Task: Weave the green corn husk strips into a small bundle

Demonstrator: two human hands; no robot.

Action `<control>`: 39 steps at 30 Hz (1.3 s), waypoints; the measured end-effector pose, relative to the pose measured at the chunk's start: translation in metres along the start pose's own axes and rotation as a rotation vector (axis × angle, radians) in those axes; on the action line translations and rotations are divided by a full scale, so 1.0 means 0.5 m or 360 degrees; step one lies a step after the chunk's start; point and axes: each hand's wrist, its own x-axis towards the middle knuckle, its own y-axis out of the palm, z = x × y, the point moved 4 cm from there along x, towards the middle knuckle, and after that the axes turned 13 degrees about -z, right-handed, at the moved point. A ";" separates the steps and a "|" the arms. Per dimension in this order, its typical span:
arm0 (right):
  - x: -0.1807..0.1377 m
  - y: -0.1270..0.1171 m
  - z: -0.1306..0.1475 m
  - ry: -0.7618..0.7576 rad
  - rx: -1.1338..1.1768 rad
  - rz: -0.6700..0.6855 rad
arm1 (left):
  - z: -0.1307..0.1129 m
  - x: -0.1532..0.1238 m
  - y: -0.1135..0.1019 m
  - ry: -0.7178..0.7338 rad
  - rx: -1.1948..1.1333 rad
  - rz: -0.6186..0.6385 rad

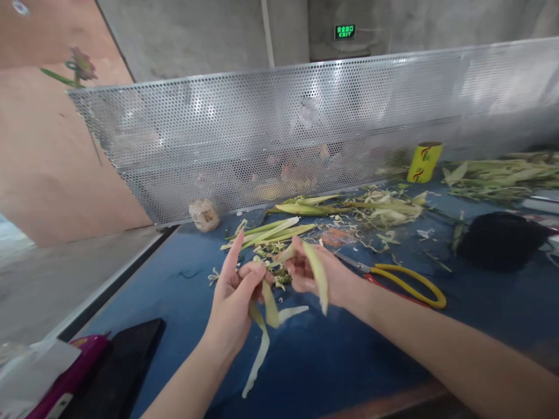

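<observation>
Near the middle of the blue table, my left hand (233, 299) pinches pale green corn husk strips (270, 307) between thumb and fingers, its index finger raised. Several strip ends hang down below that hand. My right hand (325, 273) is closed on the other part of a husk strip (318, 273), whose free end curls over the fingers. A short stretch of husk spans the gap between both hands. Small dried plant bits (283, 278) lie just behind them. Scissors (408, 279) with yellow and red handles rest beside my right forearm.
Flat husk leaves (275, 230) and a heap of husk scraps (388, 206) lie farther back. A yellow cylinder (425, 163), wrapped ball (204, 215) and black bundle (502, 240) stand around. A perforated metal panel (244, 134) borders the table; a black flat device (126, 361) lies front left.
</observation>
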 end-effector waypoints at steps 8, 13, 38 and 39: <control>0.018 -0.035 -0.011 0.0307 -0.0161 -0.0283 | 0.019 0.007 0.005 -0.0295 -0.0001 0.0075; 0.004 -0.041 0.025 -0.0600 -0.1264 -0.0586 | 0.027 0.012 0.001 -0.0303 -0.0158 -0.0066; -0.025 -0.012 0.026 -0.1429 -0.1628 -0.0392 | 0.032 0.021 -0.009 -0.0093 -0.0002 -0.0123; -0.022 -0.016 0.025 -0.1376 -0.1631 -0.0417 | 0.031 0.022 -0.010 -0.0071 0.0035 -0.0126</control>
